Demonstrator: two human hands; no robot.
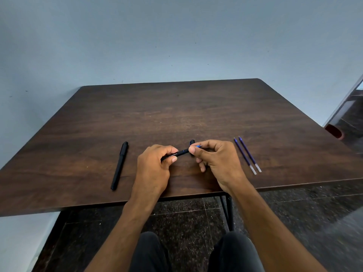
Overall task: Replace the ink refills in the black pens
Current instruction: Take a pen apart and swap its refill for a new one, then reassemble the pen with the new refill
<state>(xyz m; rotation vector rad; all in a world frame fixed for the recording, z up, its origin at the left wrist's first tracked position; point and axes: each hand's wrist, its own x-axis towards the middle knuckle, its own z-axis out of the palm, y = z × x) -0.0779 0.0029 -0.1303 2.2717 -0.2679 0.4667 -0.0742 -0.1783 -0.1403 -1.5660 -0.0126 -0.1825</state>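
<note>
The table [196, 114] carried everything, a dark wood top with its near edge toward me. My left hand [155, 165] was curled round the barrel of the uncapped pen [177, 153], holding it just above the surface near the middle of the near edge. My right hand [214, 160] pinched the tip end of the same pen between thumb and forefinger, the other fingers loosely bent. A second, capped pen [119, 165] lay toward the near left corner, well apart from my hands. Two refills [247, 155] lay side by side toward the near right edge, almost touching. A cap [192, 142] lay on the surface just behind my right thumb. I judged the pen light, stiff and smooth, apt to slip, so the barrel wanted a full wrap and the tip section a firm pinch for twisting. The refills looked thin and easily bent; I would take one at mid-length, away from its point.
</note>
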